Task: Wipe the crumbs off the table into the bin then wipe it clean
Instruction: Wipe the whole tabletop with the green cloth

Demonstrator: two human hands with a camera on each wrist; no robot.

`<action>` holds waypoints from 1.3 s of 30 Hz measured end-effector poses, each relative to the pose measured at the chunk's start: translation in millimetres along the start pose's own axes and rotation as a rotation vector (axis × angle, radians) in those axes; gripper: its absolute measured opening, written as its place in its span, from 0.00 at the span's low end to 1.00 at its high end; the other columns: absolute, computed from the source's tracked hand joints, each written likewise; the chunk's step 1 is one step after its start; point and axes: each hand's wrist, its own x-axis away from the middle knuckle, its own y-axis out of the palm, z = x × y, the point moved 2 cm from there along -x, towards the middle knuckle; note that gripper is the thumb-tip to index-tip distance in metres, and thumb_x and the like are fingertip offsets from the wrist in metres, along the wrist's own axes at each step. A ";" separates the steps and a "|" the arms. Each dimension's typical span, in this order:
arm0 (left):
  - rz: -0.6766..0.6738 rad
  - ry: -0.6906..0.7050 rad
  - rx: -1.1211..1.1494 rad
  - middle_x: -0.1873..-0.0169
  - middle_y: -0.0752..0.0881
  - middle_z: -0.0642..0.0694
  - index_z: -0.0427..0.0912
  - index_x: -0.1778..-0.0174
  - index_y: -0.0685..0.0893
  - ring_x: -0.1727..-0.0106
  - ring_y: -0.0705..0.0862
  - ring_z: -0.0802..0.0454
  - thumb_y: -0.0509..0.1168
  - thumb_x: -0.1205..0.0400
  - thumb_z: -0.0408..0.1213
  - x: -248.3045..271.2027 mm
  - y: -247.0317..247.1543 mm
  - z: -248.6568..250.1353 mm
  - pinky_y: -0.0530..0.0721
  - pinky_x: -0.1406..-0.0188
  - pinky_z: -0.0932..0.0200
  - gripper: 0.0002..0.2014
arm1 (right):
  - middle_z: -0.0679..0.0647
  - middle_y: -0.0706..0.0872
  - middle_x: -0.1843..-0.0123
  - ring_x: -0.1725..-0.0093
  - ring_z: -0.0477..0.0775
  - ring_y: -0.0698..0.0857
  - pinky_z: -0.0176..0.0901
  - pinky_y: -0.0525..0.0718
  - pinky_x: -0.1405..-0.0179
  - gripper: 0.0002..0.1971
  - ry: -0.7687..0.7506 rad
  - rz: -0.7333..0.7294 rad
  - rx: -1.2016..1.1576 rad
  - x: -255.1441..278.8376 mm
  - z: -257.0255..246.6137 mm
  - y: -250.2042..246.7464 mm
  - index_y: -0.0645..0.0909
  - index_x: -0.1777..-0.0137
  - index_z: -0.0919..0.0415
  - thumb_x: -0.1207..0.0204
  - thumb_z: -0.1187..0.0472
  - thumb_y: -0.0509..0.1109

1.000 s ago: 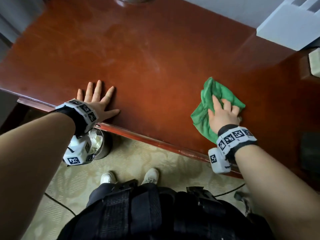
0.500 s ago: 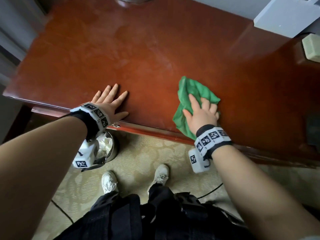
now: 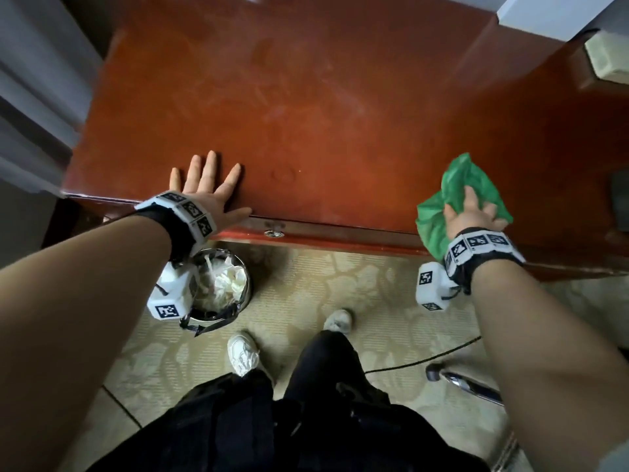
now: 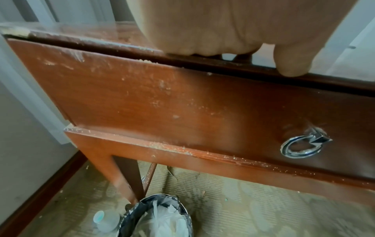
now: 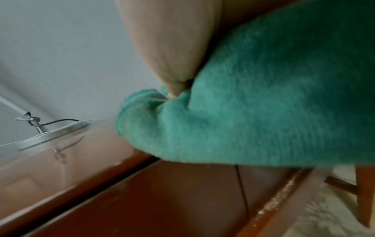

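The table [image 3: 340, 107], a reddish wooden desk with a drawer under its front lip, is what the job turns on, and its top shows pale smears and streaks across the middle. From where the person stands, the green cloth [image 3: 466, 195] lies at about two o'clock, bunched at the near edge with one corner hanging over the front. The right hand [image 3: 468, 216] sits on top of it, fingers curled into the folds and gripping it; the right wrist view shows the thumb pushed into the fabric. The left hand [image 3: 207, 189] is at about ten o'clock, flat on the wood with fingers straight and spread, holding nothing, its thumb [image 4: 292, 64] lying along the front edge.

The bin [image 3: 221, 287] stands on the floor below the left wrist, just in front of the table's left leg, lined with a bag and holding crumpled white paper. So the relation that matters is this: the cloth is well apart from the bin, at the opposite end of the front edge, and the bin lies toward nine o'clock from the cloth. The table's long axis runs from three to nine, so I judge a sweep toward the bin would travel along that edge. The left hand is much nearer the bin, while the right has the cloth.

Crumbs [image 4: 168, 145] cling to the rail under the drawer front [image 4: 182, 104] and dot the carpet near the bin. On the top itself I can make out only a speck or two.
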 end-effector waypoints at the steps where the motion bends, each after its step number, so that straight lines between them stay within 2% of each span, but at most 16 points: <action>1: 0.000 0.020 0.002 0.21 0.28 0.48 0.64 0.21 0.33 0.19 0.30 0.47 0.48 0.19 0.65 1.1 0.8 -2.8 0.33 0.22 0.43 0.37 | 0.57 0.51 0.17 0.22 0.68 0.55 0.65 0.58 0.25 0.28 0.036 -0.009 -0.003 3.6 -5.0 1.7 0.48 0.19 0.39 0.17 0.42 0.52; 4: 0.009 0.068 -0.009 0.20 0.29 0.48 0.64 0.21 0.36 0.19 0.31 0.48 0.49 0.17 0.61 1.9 2.6 -10.7 0.34 0.21 0.45 0.35 | 0.58 0.56 0.20 0.25 0.68 0.59 0.65 0.61 0.26 0.28 -0.130 0.054 0.050 36.0 -48.1 17.4 0.51 0.20 0.39 0.19 0.42 0.54; 6: 0.001 0.081 -0.020 0.20 0.30 0.48 0.64 0.20 0.37 0.19 0.32 0.48 0.48 0.17 0.61 -0.3 0.8 -14.5 0.36 0.20 0.46 0.33 | 0.57 0.59 0.21 0.27 0.67 0.61 0.61 0.65 0.29 0.27 -0.436 0.077 0.104 68.2 -91.0 29.6 0.55 0.21 0.38 0.19 0.44 0.56; 9: 0.022 0.086 0.001 0.19 0.32 0.48 0.66 0.20 0.41 0.18 0.34 0.48 0.50 0.17 0.60 -5.3 -9.6 -18.2 0.38 0.19 0.49 0.32 | 0.53 0.63 0.23 0.27 0.67 0.61 0.59 0.69 0.30 0.23 -0.914 -0.053 0.199 113.0 -149.0 45.2 0.61 0.24 0.38 0.17 0.55 0.58; 11: 0.059 0.026 0.025 0.18 0.35 0.48 0.64 0.20 0.43 0.18 0.36 0.46 0.52 0.18 0.61 -14.8 -22.0 -25.3 0.40 0.19 0.50 0.34 | 0.51 0.66 0.24 0.26 0.65 0.61 0.57 0.69 0.29 0.24 -1.061 -0.124 0.202 113.0 -171.3 39.1 0.63 0.25 0.37 0.17 0.59 0.57; 14: 0.054 -0.125 0.057 0.19 0.34 0.46 0.60 0.19 0.40 0.18 0.35 0.43 0.53 0.22 0.67 -36.2 -43.1 -43.0 0.39 0.20 0.45 0.40 | 0.55 0.68 0.24 0.26 0.65 0.65 0.53 0.65 0.27 0.24 -0.958 0.034 0.041 62.3 -186.0 -5.6 0.62 0.22 0.41 0.18 0.57 0.58; 16: 0.028 -0.170 0.063 0.19 0.32 0.45 0.61 0.19 0.37 0.19 0.34 0.41 0.53 0.25 0.71 -50.0 -53.4 -51.6 0.38 0.20 0.41 0.44 | 0.59 0.66 0.23 0.26 0.66 0.64 0.52 0.62 0.26 0.26 -0.696 0.127 -0.019 9.1 -179.0 -36.3 0.60 0.21 0.43 0.17 0.55 0.58; 19: -0.037 -0.184 0.048 0.21 0.27 0.46 0.63 0.22 0.30 0.19 0.32 0.39 0.53 0.30 0.75 -64.1 -59.7 -55.0 0.38 0.22 0.37 0.49 | 0.60 0.61 0.21 0.25 0.68 0.61 0.57 0.61 0.25 0.26 -0.323 0.054 0.043 -46.3 -170.1 -49.9 0.57 0.20 0.42 0.17 0.53 0.58; 22: -0.088 -0.198 0.052 0.22 0.25 0.47 0.64 0.23 0.27 0.20 0.30 0.39 0.53 0.31 0.77 -71.1 -62.6 -54.3 0.37 0.22 0.36 0.51 | 0.59 0.57 0.21 0.25 0.68 0.58 0.61 0.63 0.27 0.25 -0.306 0.020 0.123 -50.9 -189.6 -34.9 0.57 0.20 0.40 0.17 0.52 0.56; 26: -0.151 -0.197 0.056 0.23 0.23 0.46 0.63 0.24 0.27 0.21 0.28 0.38 0.57 0.31 0.74 -70.4 -65.8 -55.1 0.36 0.23 0.35 0.53 | 0.56 0.62 0.24 0.28 0.65 0.61 0.58 0.68 0.33 0.26 -0.835 -0.006 0.246 21.5 -225.7 0.3 0.60 0.22 0.38 0.18 0.55 0.59; 29: -0.141 -0.181 0.036 0.23 0.24 0.45 0.63 0.23 0.27 0.21 0.28 0.37 0.64 0.32 0.71 -69.2 -67.3 -54.5 0.38 0.24 0.34 0.56 | 0.52 0.65 0.27 0.28 0.59 0.61 0.55 0.67 0.33 0.28 -1.285 -0.237 0.368 87.9 -237.8 23.6 0.61 0.23 0.36 0.20 0.61 0.60; 31: -0.142 -0.174 0.019 0.23 0.24 0.44 0.63 0.23 0.27 0.21 0.29 0.36 0.68 0.34 0.69 -67.7 -67.1 -54.9 0.39 0.24 0.33 0.59 | 0.49 0.67 0.28 0.29 0.56 0.62 0.53 0.69 0.33 0.27 -1.454 -0.356 0.452 105.0 -240.0 26.5 0.62 0.23 0.36 0.19 0.60 0.60; 33: -0.148 -0.164 0.018 0.23 0.23 0.44 0.63 0.24 0.26 0.21 0.28 0.36 0.69 0.37 0.70 -68.3 -66.9 -56.0 0.38 0.23 0.33 0.62 | 0.49 0.71 0.29 0.29 0.56 0.63 0.53 0.68 0.31 0.27 -1.427 -0.328 0.383 81.4 -243.5 12.3 0.64 0.24 0.37 0.20 0.59 0.62; 35: -0.157 -0.163 0.013 0.23 0.23 0.43 0.62 0.24 0.25 0.21 0.28 0.35 0.68 0.38 0.72 -69.2 -66.9 -57.1 0.38 0.23 0.33 0.63 | 0.52 0.72 0.28 0.28 0.61 0.66 0.50 0.65 0.29 0.26 -1.280 -0.160 0.319 31.7 -242.8 -7.9 0.65 0.24 0.39 0.22 0.55 0.64; 37: -0.163 -0.168 0.016 0.24 0.22 0.44 0.62 0.25 0.24 0.21 0.27 0.36 0.68 0.38 0.72 -69.8 -66.6 -57.2 0.38 0.23 0.33 0.63 | 0.56 0.69 0.25 0.27 0.65 0.66 0.49 0.62 0.28 0.26 -0.967 -0.011 0.282 -26.9 -234.0 -32.3 0.62 0.22 0.40 0.20 0.51 0.62; 39: -0.160 -0.169 0.028 0.24 0.22 0.45 0.63 0.25 0.23 0.22 0.27 0.37 0.68 0.37 0.71 -70.4 -65.4 -56.8 0.37 0.23 0.34 0.62 | 0.56 0.61 0.21 0.26 0.66 0.61 0.56 0.64 0.27 0.26 -0.571 -0.007 0.207 -63.3 -223.8 -48.6 0.57 0.20 0.41 0.18 0.49 0.57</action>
